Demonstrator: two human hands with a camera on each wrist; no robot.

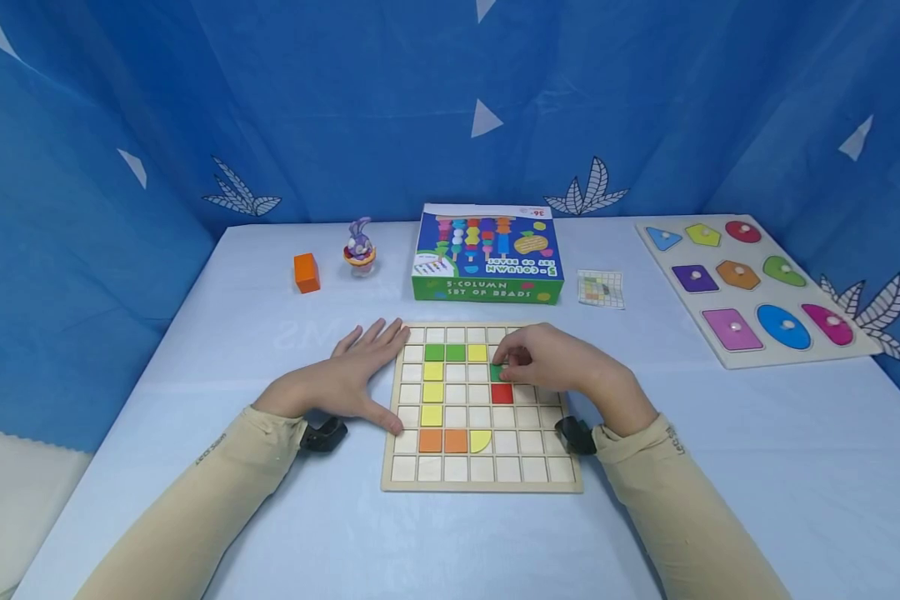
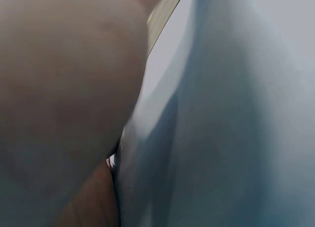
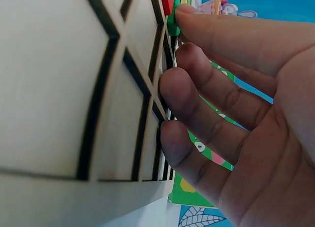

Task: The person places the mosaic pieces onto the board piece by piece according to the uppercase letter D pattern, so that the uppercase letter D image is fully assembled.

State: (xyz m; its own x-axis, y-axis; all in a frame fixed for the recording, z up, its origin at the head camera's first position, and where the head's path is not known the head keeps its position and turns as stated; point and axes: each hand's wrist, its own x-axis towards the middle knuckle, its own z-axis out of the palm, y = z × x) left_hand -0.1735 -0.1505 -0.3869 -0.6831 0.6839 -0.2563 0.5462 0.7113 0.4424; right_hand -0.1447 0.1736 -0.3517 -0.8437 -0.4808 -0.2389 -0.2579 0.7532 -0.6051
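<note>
A square wooden grid board [image 1: 482, 486] lies on the table, holding green, yellow, orange and red tiles. My left hand [image 1: 352, 375] is spread at its left edge, thumb and fingertips against the frame. Over the upper right part of the grid, my right hand [image 1: 551, 358] pinches a green tile [image 1: 497, 372] between thumb and forefinger. Just below it sits a red tile [image 1: 502, 393]. The right wrist view has the thumb [image 3: 192, 20] on the green tile [image 3: 173, 21], the other fingers bent near the board. A yellow quarter-round tile [image 1: 480, 441] ends the orange row.
Behind the board stands a bead-set box [image 1: 487, 254], with a small printed grid card [image 1: 601, 289] beside it. A purple rabbit figure [image 1: 359, 246] and an orange block [image 1: 307, 272] stand at the back left. A shape puzzle board [image 1: 757, 283] lies on the right.
</note>
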